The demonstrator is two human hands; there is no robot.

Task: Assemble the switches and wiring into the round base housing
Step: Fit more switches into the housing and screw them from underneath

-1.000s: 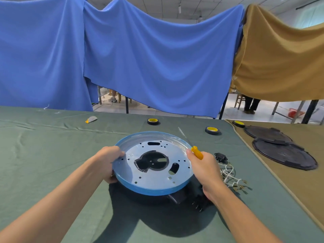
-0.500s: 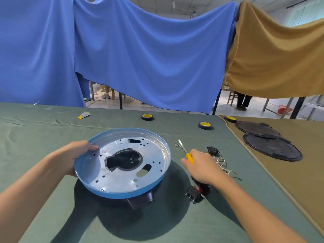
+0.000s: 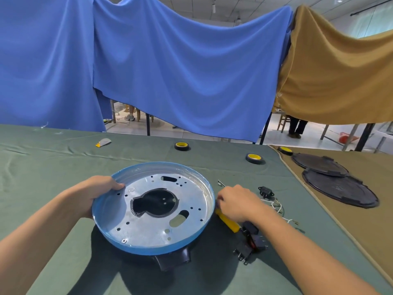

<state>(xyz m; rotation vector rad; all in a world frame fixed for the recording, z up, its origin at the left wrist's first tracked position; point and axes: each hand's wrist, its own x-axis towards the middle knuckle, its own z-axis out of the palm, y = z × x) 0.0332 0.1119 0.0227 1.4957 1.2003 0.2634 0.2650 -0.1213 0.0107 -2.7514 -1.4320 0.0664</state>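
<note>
The yellow-handled screwdriver (image 3: 228, 221) has gone from upright to lying on the green cloth (image 3: 53, 167). It sits under the right hand (image 3: 236, 202), at 3 o'clock of the round blue-rimmed metal base housing (image 3: 148, 231) at the cloth's middle. The fingers curl over its shaft, but I cannot tell whether they pinch it. The left hand (image 3: 100, 188) grips the rim at 10 o'clock, thumb inside. Black switches (image 3: 251, 241) lie at 4 o'clock, with white wiring (image 3: 278, 206) past the right hand.

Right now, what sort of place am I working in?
Probably a workshop assembly station: a cloth-covered table with tape rolls, loose switches and wiring beside the round base housing, and hung sheets as partitions.
</note>
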